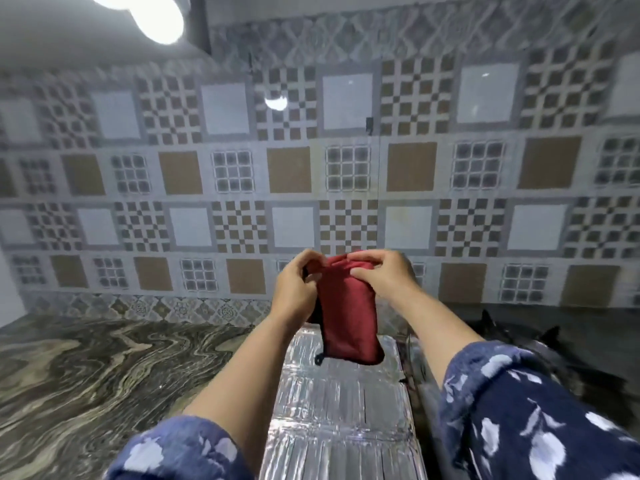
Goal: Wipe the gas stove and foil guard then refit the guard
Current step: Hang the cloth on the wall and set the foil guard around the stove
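A folded red cloth (348,317) hangs in front of me, held up at its top edge by both hands. My left hand (298,285) grips its upper left corner and my right hand (384,275) pinches the upper right. Below the cloth, a silver ribbed foil guard (339,414) lies flat on the counter between my forearms. To the right, the dark gas stove (554,358) is partly hidden by my right sleeve, with black pan supports poking up.
A marbled brown-and-cream countertop (86,375) stretches to the left. A patterned tile wall (311,174) stands close behind. A bright lamp (156,15) glares at the top left.
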Tool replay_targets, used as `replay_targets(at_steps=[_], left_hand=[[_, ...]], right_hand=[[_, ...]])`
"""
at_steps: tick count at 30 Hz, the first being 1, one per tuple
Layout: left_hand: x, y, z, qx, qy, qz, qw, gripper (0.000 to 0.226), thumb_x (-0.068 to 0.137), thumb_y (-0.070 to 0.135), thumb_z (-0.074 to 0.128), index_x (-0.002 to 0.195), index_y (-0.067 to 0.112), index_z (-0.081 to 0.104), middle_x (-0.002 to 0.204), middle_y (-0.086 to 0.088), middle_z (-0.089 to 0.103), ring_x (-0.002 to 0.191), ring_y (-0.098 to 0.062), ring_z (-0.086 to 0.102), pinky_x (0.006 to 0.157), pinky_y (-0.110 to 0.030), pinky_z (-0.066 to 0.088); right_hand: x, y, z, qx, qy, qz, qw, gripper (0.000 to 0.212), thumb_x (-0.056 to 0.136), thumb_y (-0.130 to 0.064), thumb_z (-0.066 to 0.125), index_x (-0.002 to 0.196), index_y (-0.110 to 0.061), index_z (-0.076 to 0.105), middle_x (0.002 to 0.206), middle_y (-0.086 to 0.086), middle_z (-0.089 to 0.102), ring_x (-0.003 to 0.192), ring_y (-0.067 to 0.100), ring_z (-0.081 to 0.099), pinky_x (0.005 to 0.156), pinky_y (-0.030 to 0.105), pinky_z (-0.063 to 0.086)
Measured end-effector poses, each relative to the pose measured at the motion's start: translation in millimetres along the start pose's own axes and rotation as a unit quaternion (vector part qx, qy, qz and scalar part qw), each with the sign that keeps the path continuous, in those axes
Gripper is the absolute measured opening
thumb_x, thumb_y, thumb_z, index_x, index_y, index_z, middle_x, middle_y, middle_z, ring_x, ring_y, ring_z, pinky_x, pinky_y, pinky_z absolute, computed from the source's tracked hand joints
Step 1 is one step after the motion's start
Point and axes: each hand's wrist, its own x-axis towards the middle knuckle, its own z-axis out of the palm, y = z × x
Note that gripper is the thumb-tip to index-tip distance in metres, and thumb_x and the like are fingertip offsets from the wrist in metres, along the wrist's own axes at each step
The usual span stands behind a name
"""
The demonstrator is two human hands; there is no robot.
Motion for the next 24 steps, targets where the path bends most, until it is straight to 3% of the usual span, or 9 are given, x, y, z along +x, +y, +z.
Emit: replay_targets(at_steps=[4,8,13,17,20,24], left_hand=[[42.0,31.9,5.2,0.041,0.003,0.053,0.998,0.042,0.087,-0.007,0.053,0.068,0.027,0.067,0.087,0.006,0.065,0.079,-0.004,0.059,0.061,0.0,0.042],[93.8,49.9,23.7,0.083,0.035,0.096,0.991,0.037,0.088,-0.002,0.055,0.076,0.028,0.072,0.099,0.0,0.061,0.091,-0.011,0.057,0.066,0.005,0.036],[164.2,65.8,48.2,0.124,0.065,0.159,0.977,0.037,0.089,-0.008,0.049,0.092,0.018,0.076,0.101,-0.001,0.059,0.091,-0.011,0.055,0.074,-0.003,0.038],[215.4,75.5,61.4,0.151,0.093,0.176,0.968,0.039,0.088,-0.009,0.044,0.101,0.014,0.074,0.106,-0.003,0.057,0.092,-0.012,0.051,0.079,-0.005,0.032],[250.6,78.7,73.0,0.17,0.096,0.187,0.963,0.038,0.089,-0.008,0.044,0.11,0.011,0.07,0.118,-0.011,0.056,0.107,-0.022,0.055,0.088,-0.011,0.032],[285.3,80.9,87.9,0.225,0.08,0.205,0.949,0.047,0.084,-0.006,0.052,0.128,0.01,0.058,0.128,-0.012,0.047,0.117,-0.026,0.049,0.092,-0.007,0.024]], right_hand=[[31.2,-29.7,-31.9,-0.046,0.028,-0.07,0.996,0.028,0.077,-0.012,0.076,0.104,-0.019,0.074,0.108,-0.002,0.072,0.087,0.004,0.058,0.076,0.011,0.04],[78.9,-40.4,-54.3,-0.057,0.058,-0.104,0.991,0.03,0.076,-0.012,0.076,0.105,-0.018,0.074,0.105,0.0,0.072,0.077,0.002,0.057,0.06,-0.001,0.037],[153.5,-50.7,-76.0,-0.078,0.071,-0.136,0.985,0.032,0.079,-0.01,0.073,0.109,-0.02,0.072,0.101,0.0,0.07,0.087,0.008,0.058,0.07,0.009,0.043],[206.3,-61.1,-81.7,-0.11,0.105,-0.183,0.971,0.031,0.081,-0.01,0.071,0.111,-0.02,0.071,0.115,0.0,0.07,0.105,0.013,0.062,0.09,0.016,0.042],[241.5,-66.3,-82.2,-0.141,0.131,-0.211,0.958,0.032,0.084,-0.01,0.068,0.114,-0.021,0.07,0.118,0.0,0.068,0.111,0.016,0.06,0.09,0.014,0.035],[280.2,-68.2,-81.6,-0.144,0.173,-0.235,0.945,0.031,0.085,-0.009,0.066,0.114,-0.019,0.069,0.117,0.003,0.069,0.111,0.018,0.061,0.091,0.013,0.035]])
